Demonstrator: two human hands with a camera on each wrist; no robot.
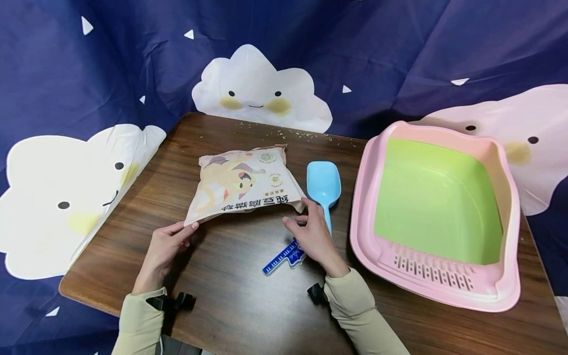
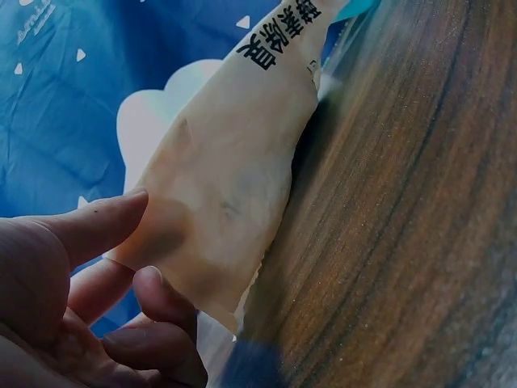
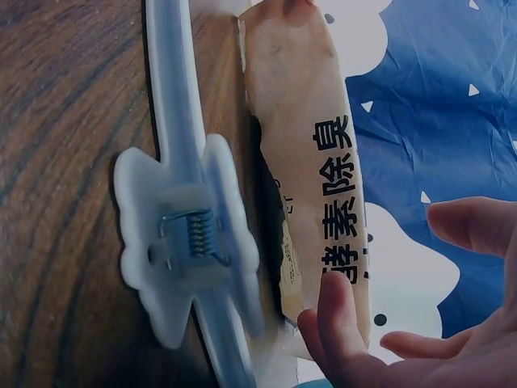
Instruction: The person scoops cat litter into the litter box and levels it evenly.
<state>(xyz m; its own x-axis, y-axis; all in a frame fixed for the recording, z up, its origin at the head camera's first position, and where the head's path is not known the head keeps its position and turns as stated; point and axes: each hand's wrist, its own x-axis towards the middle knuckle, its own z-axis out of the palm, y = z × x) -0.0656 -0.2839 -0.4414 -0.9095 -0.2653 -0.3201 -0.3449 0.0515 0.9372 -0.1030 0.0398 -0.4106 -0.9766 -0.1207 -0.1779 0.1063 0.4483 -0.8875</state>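
Note:
A cat litter bag [image 1: 248, 180] with a cartoon cat lies at the middle of the table, its lettering upside down in the head view. My left hand [image 1: 164, 249] pinches its near left corner, thumb on top and a finger beneath. At the near right corner is my right hand [image 1: 312, 234]; its fingertips touch the bag's edge in the right wrist view, while the thumb stands apart. Below that hand lies a blue sealing clip [image 1: 279, 257], whose back and spring show in the right wrist view. A light blue scoop [image 1: 324, 180] lies right of the bag, its handle partly behind the right hand.
A pink litter box [image 1: 366, 212] with a green inside and a slotted front ledge takes up the table's right side. Small pale crumbs [image 1: 306, 135] lie along the back of the wooden table [image 1: 133, 236]. Behind hangs a dark blue curtain [image 1: 355, 44] with clouds.

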